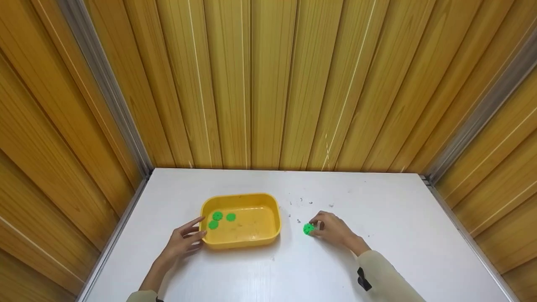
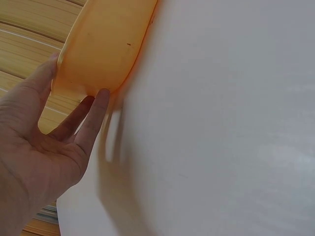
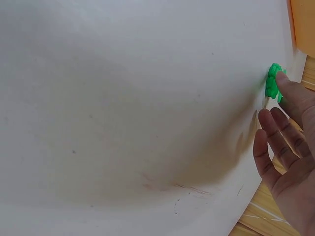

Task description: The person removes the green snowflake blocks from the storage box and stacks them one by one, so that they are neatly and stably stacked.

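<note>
A yellow plastic basin (image 1: 256, 243) sits on the white table, with three flat green snowflake building discs (image 1: 217, 215) in its left part. My left hand (image 1: 183, 240) holds the basin's left end, thumb and a fingertip at the rim. Seen from the left wrist, two fingers (image 2: 96, 115) press against the outside wall of the basin (image 2: 101, 49). To the right of the basin, my right hand (image 1: 333, 228) pinches green snowflake disc material (image 1: 308, 229) between thumb and fingertips. In the right wrist view this green piece (image 3: 272, 83) looks thick, partly hidden by the thumb; the other fingers are loosely bent.
Small dark specks and scraps (image 1: 311, 203) lie on the white table (image 1: 251, 277) behind and beside the right hand. Wood-patterned panels (image 1: 268, 84) stand along the back and both sides, with grey metal posts (image 1: 109, 84) at the corners.
</note>
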Demonstrator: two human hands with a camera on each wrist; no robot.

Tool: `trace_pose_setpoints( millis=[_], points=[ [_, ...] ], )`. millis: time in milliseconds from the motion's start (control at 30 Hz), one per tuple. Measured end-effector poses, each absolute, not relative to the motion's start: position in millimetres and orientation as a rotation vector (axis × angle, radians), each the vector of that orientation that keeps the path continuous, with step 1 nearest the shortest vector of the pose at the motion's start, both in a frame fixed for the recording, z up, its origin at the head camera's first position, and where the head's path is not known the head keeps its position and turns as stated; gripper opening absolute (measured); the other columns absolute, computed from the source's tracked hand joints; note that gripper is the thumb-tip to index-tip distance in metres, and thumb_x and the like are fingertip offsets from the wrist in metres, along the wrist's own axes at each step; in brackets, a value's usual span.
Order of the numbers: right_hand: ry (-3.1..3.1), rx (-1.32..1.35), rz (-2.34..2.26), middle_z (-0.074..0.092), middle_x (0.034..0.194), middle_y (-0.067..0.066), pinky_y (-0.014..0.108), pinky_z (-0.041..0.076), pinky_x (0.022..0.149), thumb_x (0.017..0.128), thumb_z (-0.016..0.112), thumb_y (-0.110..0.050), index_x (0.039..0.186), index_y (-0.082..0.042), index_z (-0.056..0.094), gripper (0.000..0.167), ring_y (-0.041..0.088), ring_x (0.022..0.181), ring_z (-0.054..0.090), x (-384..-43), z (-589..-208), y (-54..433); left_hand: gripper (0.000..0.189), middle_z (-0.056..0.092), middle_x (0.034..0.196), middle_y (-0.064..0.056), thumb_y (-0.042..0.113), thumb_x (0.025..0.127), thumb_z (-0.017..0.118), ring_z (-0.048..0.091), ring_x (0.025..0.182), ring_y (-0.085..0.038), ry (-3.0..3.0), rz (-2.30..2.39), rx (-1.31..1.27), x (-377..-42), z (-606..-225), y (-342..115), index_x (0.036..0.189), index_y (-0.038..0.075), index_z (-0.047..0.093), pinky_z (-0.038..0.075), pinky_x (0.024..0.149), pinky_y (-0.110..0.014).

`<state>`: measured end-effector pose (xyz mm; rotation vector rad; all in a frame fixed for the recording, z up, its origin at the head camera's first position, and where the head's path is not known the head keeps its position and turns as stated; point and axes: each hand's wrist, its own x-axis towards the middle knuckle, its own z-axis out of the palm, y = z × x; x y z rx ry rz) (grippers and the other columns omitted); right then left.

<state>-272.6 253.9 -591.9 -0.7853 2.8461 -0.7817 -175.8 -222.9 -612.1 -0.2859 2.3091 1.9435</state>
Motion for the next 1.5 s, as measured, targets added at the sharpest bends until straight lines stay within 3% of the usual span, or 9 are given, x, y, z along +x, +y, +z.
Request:
trace_pose_setpoints(
  millis=[467, 900, 1500],
  points=[
    [2.841, -0.768, -0.783, 0.068, 0.097, 0.000, 0.019, 0.049, 0.067, 0.088, 0.082, -0.022, 0.112, -0.007, 0.076, 0.029, 0.011, 0.083, 0.059, -272.9, -597.3, 252.9, 0.058, 0.056, 0.135, -0.024, 0.025, 0.094, 0.075, 0.067, 0.107, -0.023, 2.325, 1.945, -0.319, -175.6, -612.5, -221.2, 0.148, 0.018, 0.055, 0.064, 0.092, -0.040],
    [2.837, -0.814, -0.771, 0.068, 0.100, 0.003, 0.019, 0.046, 0.065, 0.086, 0.083, -0.022, 0.120, -0.004, 0.073, 0.040, 0.013, 0.080, 0.058, -272.8, -596.6, 252.3, 0.058, 0.054, 0.139, -0.026, 0.023, 0.095, 0.074, 0.067, 0.108, -0.024, 2.285, 1.973, -0.307, -175.6, -613.1, -223.5, 0.149, 0.018, 0.054, 0.064, 0.093, -0.040],
    [2.849, -0.884, -0.792, 0.068, 0.096, 0.004, 0.019, 0.047, 0.065, 0.086, 0.083, -0.021, 0.112, -0.003, 0.075, 0.033, 0.015, 0.079, 0.059, -274.2, -600.2, 254.2, 0.058, 0.056, 0.136, -0.024, 0.025, 0.095, 0.074, 0.068, 0.109, -0.025, 2.301, 1.951, -0.329, -176.6, -612.6, -222.6, 0.149, 0.019, 0.054, 0.064, 0.093, -0.040]
  ],
)
